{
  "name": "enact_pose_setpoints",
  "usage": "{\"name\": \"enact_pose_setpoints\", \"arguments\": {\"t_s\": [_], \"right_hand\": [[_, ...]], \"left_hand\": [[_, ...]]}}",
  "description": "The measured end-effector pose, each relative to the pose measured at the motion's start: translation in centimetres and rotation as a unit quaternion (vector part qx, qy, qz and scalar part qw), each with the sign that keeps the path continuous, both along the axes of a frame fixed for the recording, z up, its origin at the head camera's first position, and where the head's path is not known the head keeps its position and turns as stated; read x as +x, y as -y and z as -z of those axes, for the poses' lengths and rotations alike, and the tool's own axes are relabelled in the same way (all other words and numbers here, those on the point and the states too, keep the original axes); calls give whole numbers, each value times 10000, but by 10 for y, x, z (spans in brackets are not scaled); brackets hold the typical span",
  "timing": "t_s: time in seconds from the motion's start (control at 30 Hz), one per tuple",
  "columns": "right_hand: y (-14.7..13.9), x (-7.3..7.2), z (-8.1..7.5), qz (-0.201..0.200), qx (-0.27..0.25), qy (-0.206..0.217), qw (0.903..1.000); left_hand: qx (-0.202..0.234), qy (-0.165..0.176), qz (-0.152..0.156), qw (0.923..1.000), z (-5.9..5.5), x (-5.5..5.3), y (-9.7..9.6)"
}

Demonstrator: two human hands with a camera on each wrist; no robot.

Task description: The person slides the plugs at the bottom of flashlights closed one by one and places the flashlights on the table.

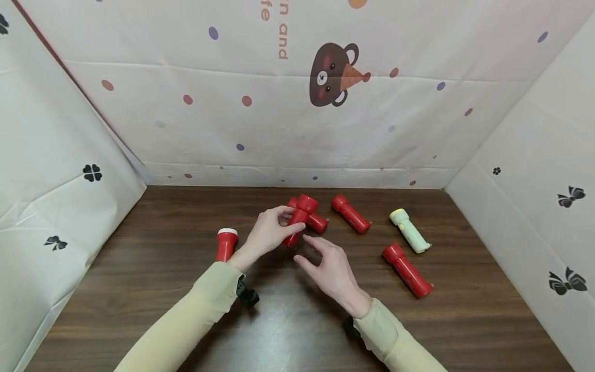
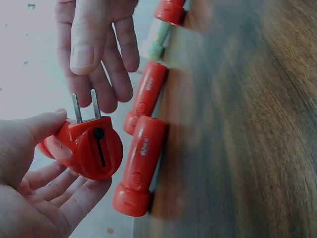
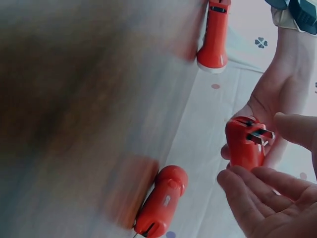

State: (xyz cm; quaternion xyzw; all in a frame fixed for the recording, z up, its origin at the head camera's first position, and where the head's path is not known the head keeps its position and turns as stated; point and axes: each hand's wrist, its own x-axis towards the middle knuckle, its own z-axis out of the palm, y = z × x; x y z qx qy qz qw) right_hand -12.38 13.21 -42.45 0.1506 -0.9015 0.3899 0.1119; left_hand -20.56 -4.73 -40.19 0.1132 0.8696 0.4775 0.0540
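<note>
The person's left hand (image 1: pixel 269 232) was found pinching a red plug-in flashlight (image 1: pixel 299 214) between thumb and fingers, raised over the dark wood-grain table (image 1: pixel 139 289) near its middle. The held unit was tilted, its wide lens head pointing away from the person and its tail end turned toward the right hand (image 1: pixel 332 268). Two metal plug prongs (image 2: pixel 95 104) stood out from that tail end, next to a dark slot (image 2: pixel 101 148). The right hand was spread, thumb apart from loosely bent fingers, just beside the prongs; whether any fingertip touched the flashlight could not be settled from the angles available. Directly behind the held unit, and partly covered by it in the head view, lay a second red flashlight (image 1: pixel 318 222). A third red flashlight (image 1: pixel 354 217) lay to the right of that one. Farther right were a pale green flashlight with a yellow rim (image 1: pixel 412 233) and, nearer the person, a fourth red flashlight (image 1: pixel 410 271). On the left side, a red flashlight with a white rim (image 1: pixel 226 245) was partly hidden by the left wrist. A white patterned backdrop (image 1: pixel 279 124) bearing a printed bear (image 1: pixel 326 72) rose behind the table.
</note>
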Motion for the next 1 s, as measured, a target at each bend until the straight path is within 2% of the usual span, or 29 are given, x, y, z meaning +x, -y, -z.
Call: {"name": "enact_pose_setpoints", "arguments": {"t_s": [0.23, 0.53, 0.8, 1.0], "right_hand": [[12, -4, -3, -86, -29, -355, 9993], [23, -4, -2, -214, -175, -912, 9954], [35, -4, -8, -289, -146, -1285, 9912], [39, -4, -10, -271, -55, -1551, 9875]], "left_hand": [[392, 83, -213, 9990, -8, 8, 11], [849, 15, -574, 9947, -9, 18, 19], [1402, 100, -967, 9853, -8, 27, 28], [1695, 212, -1081, 9794, -8, 33, 31]]}}
